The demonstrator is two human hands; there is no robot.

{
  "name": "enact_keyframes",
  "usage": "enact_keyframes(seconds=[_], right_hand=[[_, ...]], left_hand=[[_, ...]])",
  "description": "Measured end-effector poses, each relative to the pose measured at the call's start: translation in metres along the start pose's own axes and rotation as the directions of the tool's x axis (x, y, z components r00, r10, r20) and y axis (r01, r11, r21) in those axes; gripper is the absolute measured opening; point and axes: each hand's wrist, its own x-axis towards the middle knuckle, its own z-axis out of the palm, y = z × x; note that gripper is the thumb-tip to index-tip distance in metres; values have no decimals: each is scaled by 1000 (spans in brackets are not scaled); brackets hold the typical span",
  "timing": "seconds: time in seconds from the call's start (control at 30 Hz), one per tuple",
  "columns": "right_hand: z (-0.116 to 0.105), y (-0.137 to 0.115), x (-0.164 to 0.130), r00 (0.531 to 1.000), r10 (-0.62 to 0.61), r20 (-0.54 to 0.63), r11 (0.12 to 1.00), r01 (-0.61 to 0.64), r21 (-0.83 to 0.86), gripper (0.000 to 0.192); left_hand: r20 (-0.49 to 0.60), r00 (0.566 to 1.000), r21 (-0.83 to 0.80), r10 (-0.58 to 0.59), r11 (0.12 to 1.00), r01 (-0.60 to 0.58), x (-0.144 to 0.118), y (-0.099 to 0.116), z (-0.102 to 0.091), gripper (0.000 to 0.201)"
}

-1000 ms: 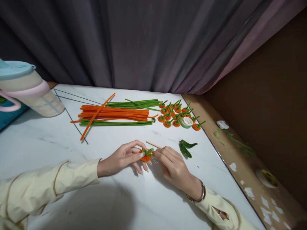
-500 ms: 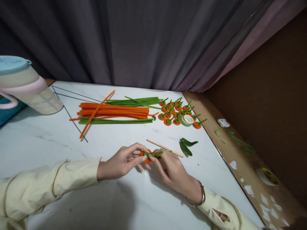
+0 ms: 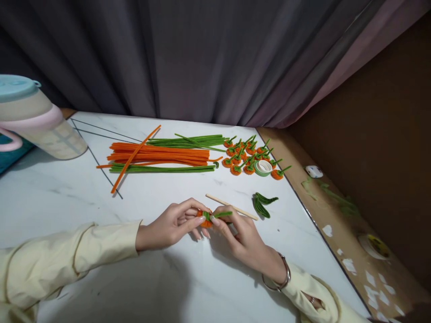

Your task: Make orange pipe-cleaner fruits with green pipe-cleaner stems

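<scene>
Orange pipe-cleaner pumpkin [image 3: 205, 219] sits pinched between both hands just above the white marble table [image 3: 101, 211]. Left hand [image 3: 175, 224] grips its orange body with thumb and fingertips pressed together around it. Right hand [image 3: 242, 235] pinches the green stem [image 3: 220, 215] that sticks out of the pumpkin toward that hand's knuckles. Wooden stick [image 3: 231, 207] lies on the table just beyond the right hand's fingers, and a few bent green pieces [image 3: 262, 204] lie a little farther out on the same side. Well beyond both hands lie orange pipe cleaners [image 3: 158, 156], green pipe cleaners [image 3: 188, 142], finished pumpkins [image 3: 247, 157] and a tape roll [image 3: 263, 168].
</scene>
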Motion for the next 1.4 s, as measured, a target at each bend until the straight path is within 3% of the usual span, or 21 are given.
enact_keyframes(seconds=[0.23, 0.5, 0.87, 0.97, 1.07, 1.2, 1.33, 1.4], right_hand=[[-5, 4, 2, 981, -194, -10, 971, 190, -145, 16], [-16, 11, 4, 929, -368, 44, 822, 347, -452, 29], [-18, 13, 8, 890, -451, 64, 654, 379, -655, 31], [-21, 20, 7, 919, -394, -19, 683, 278, -676, 28], [-29, 26, 8, 970, -186, -159, 765, 42, -642, 15], [-32, 27, 15, 996, 87, -17, 763, -77, -642, 5], [-21, 21, 28, 981, 162, 110, 664, -26, -748, 10], [-16, 20, 34, 963, 218, 157, 665, -29, -746, 15]], left_hand=[[-8, 998, -98, -65, 993, 64, 1, 1, -1, 32], [47, 991, -175, -121, 976, 128, 1, 2, -2, 29], [25, 983, -266, -181, 947, 181, 5, 2, -5, 27], [-31, 983, -252, -183, 953, 169, 6, 2, -5, 24], [-112, 980, -221, -166, 965, 138, 8, 4, -5, 25], [-209, 972, -144, -105, 987, 76, 10, 11, -7, 28], [-254, 966, -86, -45, 996, 24, 11, 15, -8, 29], [-272, 962, -55, -15, 998, 0, 11, 15, -8, 27]])
